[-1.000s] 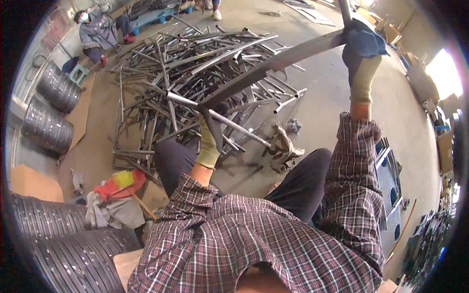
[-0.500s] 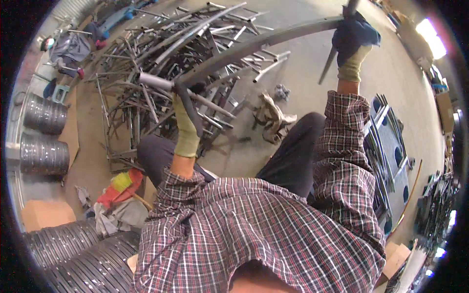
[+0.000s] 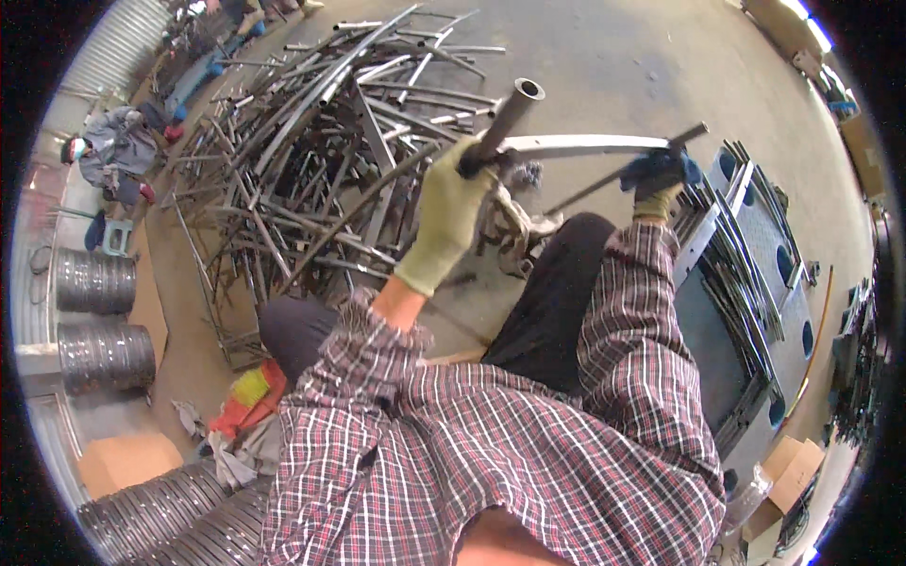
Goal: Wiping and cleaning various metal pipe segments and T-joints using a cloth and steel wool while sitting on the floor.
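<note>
Between my hands is a welded metal tube frame (image 3: 587,144), a long bar with a short cross tube at each end. My left hand (image 3: 442,215), in a pale yellow-green glove with dark fingers, is closed round the left cross tube, whose hollow end points up. My right hand (image 3: 659,175), in a like glove with a dark blue front, is closed round the right end, near the other cross tube. The frame is held in the air over the floor in front of my knees. Behind it, to the left, lies a large tangled pile of metal tube frames (image 3: 368,203).
On my right stands a blue-grey plate with round holes (image 3: 764,245), metal bars (image 3: 731,283) stacked on it. Coils of dark strip (image 3: 106,358) stand at the left. Orange and grey rags (image 3: 253,401) lie near my left knee. A person (image 3: 118,151) is at the far left.
The frame has come lower and closer on its right side and turned. My left hand has moved right and up with its end; my right hand has come down toward me.
</note>
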